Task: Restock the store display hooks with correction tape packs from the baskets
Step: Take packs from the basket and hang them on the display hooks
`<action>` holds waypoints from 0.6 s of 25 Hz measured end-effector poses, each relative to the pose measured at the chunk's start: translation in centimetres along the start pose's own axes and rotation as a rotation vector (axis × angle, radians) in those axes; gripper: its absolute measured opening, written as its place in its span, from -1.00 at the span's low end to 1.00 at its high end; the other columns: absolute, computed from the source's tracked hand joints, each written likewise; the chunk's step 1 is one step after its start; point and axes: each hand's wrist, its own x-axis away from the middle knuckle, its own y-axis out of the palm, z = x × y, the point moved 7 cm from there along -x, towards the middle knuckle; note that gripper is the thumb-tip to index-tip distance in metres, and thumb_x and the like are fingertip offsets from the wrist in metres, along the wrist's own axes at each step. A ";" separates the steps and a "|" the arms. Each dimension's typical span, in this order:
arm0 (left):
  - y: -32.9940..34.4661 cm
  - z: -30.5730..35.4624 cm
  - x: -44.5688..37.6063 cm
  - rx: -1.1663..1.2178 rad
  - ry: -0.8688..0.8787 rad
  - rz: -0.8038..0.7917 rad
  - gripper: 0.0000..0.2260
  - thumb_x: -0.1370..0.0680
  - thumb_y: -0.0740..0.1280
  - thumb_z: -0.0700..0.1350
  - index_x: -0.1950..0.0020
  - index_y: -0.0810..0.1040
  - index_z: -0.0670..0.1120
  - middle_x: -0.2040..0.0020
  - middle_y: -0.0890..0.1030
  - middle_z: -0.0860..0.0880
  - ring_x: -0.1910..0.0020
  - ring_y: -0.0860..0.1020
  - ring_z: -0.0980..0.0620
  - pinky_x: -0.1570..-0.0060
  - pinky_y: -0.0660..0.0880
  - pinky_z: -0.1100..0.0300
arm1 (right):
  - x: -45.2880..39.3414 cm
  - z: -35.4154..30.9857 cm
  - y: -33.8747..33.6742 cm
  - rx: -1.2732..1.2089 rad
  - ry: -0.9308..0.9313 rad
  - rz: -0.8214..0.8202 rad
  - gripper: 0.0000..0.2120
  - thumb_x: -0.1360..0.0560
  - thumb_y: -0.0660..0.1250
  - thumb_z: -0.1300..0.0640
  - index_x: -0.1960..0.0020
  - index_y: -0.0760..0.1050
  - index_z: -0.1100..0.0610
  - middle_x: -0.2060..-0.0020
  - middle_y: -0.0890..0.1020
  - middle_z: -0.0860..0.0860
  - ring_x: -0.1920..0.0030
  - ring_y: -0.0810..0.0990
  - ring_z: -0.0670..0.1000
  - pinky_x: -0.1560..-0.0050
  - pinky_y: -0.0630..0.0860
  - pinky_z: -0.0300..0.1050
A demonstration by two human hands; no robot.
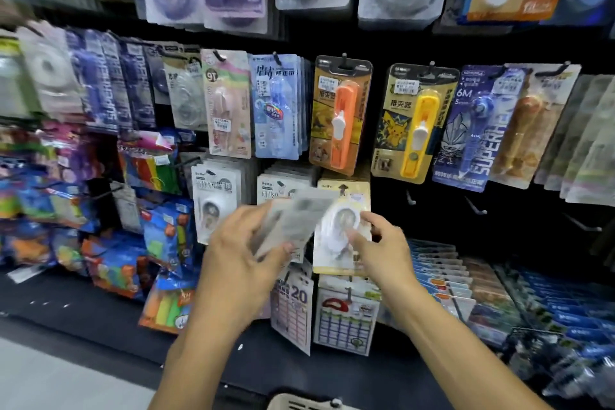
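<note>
A person's left hand (244, 256) grips a blurred stack of packs (293, 221) before a black store display wall, while the right hand (382, 248) pinches the cream-yellow correction tape pack (342, 230) hanging just right of that stack. Above the cream-yellow pack hang an orange-tool pack (341, 116) and, to its right, a yellow-tool pack (414, 123). Bare hooks (476, 206) jut out right of it, and a basket rim (299, 403) shows far below.

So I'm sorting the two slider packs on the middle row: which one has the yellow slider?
The right one, with the Pikachu card; the pack left of it holds an orange slider.
</note>
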 end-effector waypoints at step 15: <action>6.9 -2.3 3.6 0.842 -0.680 -0.108 -0.72 -0.57 0.37 -0.02 -0.26 0.66 -0.01 -0.09 0.75 -0.09 -0.04 0.73 -0.10 -0.02 0.65 -0.02 | 4.9 0.6 0.8 -0.703 0.175 -0.635 -0.64 -0.43 0.48 0.14 -0.22 0.62 0.01 -0.17 0.69 0.13 -0.10 0.70 0.15 0.06 0.65 -0.01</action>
